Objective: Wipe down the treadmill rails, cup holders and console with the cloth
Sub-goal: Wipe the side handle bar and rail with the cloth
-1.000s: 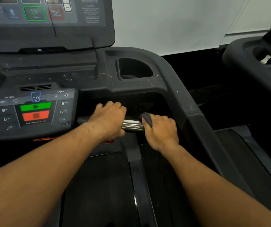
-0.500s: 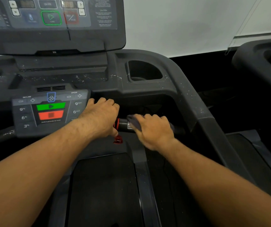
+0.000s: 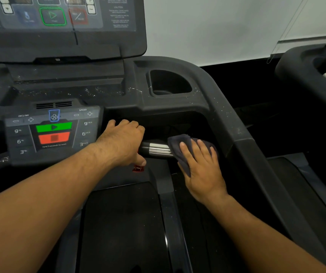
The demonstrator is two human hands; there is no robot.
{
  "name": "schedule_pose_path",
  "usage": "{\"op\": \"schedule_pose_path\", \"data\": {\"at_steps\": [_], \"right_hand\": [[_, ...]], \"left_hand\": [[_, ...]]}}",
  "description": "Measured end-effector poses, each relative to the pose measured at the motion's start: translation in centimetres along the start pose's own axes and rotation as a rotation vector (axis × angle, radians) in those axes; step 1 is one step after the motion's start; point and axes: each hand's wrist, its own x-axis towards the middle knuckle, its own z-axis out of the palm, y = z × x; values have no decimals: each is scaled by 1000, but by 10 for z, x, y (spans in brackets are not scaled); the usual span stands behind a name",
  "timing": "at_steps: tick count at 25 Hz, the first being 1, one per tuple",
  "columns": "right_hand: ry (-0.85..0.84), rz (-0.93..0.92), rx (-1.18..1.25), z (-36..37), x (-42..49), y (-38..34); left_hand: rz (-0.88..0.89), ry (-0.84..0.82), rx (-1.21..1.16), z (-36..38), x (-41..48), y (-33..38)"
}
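Your right hand (image 3: 201,170) slides the cloth (image 3: 177,141) back right along the handlebar (image 3: 156,149), baring its metal band; grip wide, fingers flat on cloth. Left hand (image 3: 122,141) grip stays curled round the handlebar. The speckled cup holder (image 3: 170,83) looks unwiped.

Upper console (image 3: 107,44) cut off; its small print blurred.

Left hand (image 3: 122,142) curled over handlebar (image 3: 156,149), right hand (image 3: 201,168) pressing dark cloth (image 3: 178,141) onto it, control panel (image 3: 20,141) beside
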Motion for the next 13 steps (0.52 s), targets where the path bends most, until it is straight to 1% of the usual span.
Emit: {"op": "schedule_pose_path", "data": {"at_steps": [2, 4, 5, 7, 8, 9, 11, 12, 13], "right_hand": [[-59, 94, 17, -12, 19, -2], [-171, 199, 41, -25, 45, -7], [-211, 200, 39, -30, 54, -10], [-220, 162, 35, -32, 59, -19], [-186, 129, 50, -28, 57, -27], [-161, 74, 59, -24, 52, -39], [-164, -26, 81, -17, 43, -68], [-144, -75, 96, -12, 45, -78], [-161, -101, 140, -14, 55, -85]], "left_hand": [[-12, -5, -7, 0, -3, -5], [-30, 1, -11, -1, -7, -13], [-36, 3, -10, -1, -9, -16], [-33, 26, -5, -3, -11, -24], [-34, 44, -1, -4, -12, -28], [-36, 56, 9, -5, -14, -32], [-27, 88, 40, -8, -19, -39], [-20, 113, 48, -9, -21, -41], [-14, 148, 49, -10, -23, -44]]}}
